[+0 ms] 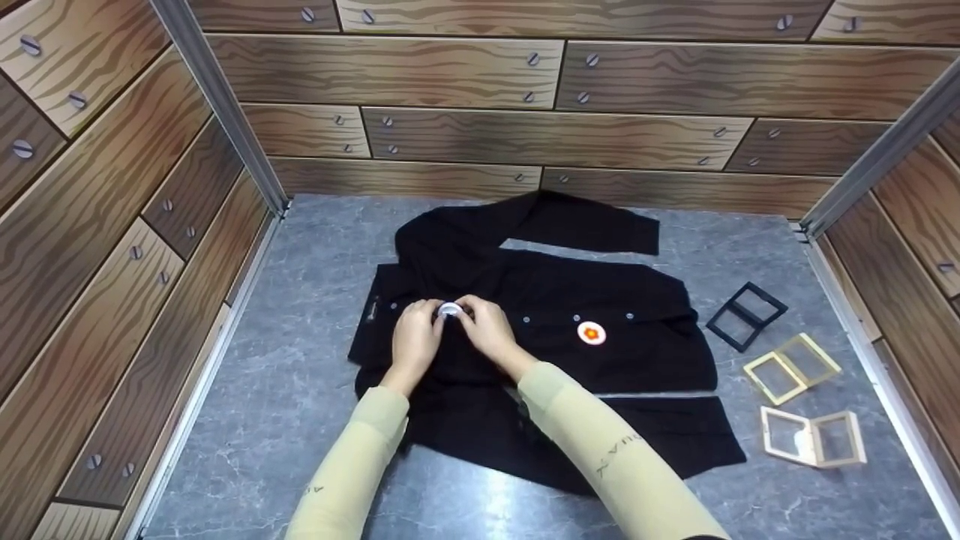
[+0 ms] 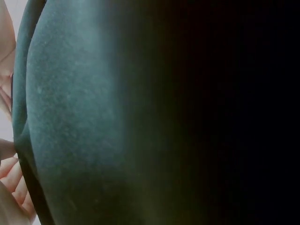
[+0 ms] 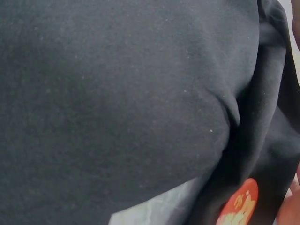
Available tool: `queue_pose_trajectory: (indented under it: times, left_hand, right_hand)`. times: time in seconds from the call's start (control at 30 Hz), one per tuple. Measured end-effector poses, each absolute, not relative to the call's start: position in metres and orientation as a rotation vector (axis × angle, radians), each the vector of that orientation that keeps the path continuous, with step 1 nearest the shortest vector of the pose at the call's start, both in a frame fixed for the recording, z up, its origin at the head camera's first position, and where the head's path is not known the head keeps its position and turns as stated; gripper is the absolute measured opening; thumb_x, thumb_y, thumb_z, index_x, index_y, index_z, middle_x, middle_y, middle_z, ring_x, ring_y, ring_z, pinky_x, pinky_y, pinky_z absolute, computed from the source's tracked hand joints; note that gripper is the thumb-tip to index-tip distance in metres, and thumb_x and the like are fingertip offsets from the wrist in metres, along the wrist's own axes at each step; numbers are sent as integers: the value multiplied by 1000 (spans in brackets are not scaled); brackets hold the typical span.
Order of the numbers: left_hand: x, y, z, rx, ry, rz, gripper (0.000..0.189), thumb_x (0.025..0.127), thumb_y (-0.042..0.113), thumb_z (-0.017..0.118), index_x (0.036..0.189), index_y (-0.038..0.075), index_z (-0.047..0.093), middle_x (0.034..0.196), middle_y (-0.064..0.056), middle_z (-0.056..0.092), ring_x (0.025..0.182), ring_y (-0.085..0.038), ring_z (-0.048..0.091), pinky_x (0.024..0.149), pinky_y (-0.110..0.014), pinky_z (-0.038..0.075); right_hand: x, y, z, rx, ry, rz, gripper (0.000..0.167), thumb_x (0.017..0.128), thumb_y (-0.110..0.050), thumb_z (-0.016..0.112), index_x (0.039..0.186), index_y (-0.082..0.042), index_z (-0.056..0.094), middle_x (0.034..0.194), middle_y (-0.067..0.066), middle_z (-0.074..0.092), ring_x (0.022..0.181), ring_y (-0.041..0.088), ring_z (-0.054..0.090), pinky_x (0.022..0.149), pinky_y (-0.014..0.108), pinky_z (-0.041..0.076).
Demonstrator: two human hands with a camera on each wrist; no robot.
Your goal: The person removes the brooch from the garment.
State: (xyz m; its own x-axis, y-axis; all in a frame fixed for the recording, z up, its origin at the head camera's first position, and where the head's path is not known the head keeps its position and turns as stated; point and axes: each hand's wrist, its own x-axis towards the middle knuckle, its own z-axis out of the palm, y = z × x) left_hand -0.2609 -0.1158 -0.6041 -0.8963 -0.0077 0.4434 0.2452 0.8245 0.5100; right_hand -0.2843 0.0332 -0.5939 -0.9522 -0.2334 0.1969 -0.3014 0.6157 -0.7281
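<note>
A black button-up shirt (image 1: 480,360) lies spread on the grey floor, collar to the left and sleeves stretched to the right. Over its button front, the left hand (image 1: 416,339) and right hand (image 1: 487,328) meet, pinching a small round white disc (image 1: 450,309) from both sides. Its face is too small to make out. To the right on the shirt sits a round white badge (image 1: 592,333) with an orange flower. Black cloth (image 2: 75,112) fills much of the left wrist view, with fingers at its left edge. A red-orange round badge (image 3: 240,206) shows low in the right wrist view.
On the right lie three hinged frame-like cases: a black case (image 1: 747,316), a yellow case (image 1: 792,368) and a cream case (image 1: 813,438). Wood-patterned walls (image 1: 450,71) enclose the grey floor (image 1: 247,420) at the back and both sides.
</note>
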Motion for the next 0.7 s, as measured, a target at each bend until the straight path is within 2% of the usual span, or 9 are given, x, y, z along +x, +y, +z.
queue_pose_trajectory:
  times: [0.27, 0.7]
  left_hand:
    - [-261, -115, -600, -151, -2596, -792, 14, 98, 11, 74, 106, 1, 78, 98, -14, 78, 97, -35, 73, 88, -46, 59]
    - [-263, -115, -601, -147, -2605, -793, 17, 99, 13, 73, 107, -1, 79, 98, -16, 78, 95, -37, 73, 87, -47, 59]
  right_hand:
    - [-285, 32, -589, 459, -2769, 1240, 16, 101, -7, 68, 114, -4, 76, 103, 14, 80, 93, 29, 75, 87, 47, 60]
    - [-288, 30, -585, 469, -2786, 1209, 14, 100, -15, 72, 108, -4, 78, 93, 11, 79, 81, 25, 71, 78, 41, 59]
